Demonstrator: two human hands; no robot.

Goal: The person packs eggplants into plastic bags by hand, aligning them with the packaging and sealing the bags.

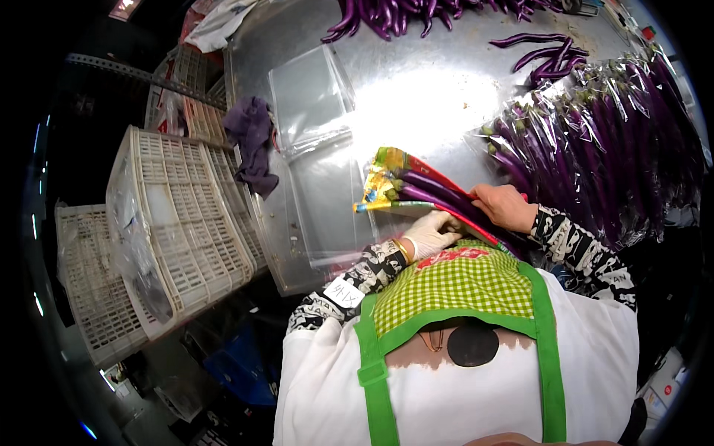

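Note:
Long purple eggplants lie inside a colourful printed sheet, yellow at its left end with red edges, folded up around them like a trough. My left hand, in a pale thin glove, holds the near edge of the sheet; its fingertips are partly hidden. My right hand, bare, grips the sheet's far red edge near the right end of the eggplants. The eggplants' green stem ends point left. Clear plastic bags lie flat on the metal table left of the sheet.
Many eggplants in clear film are lined up at the right. Loose eggplants lie beyond them, and a pile is at the far edge. A purple cloth hangs at the table's left edge, beside white plastic crates.

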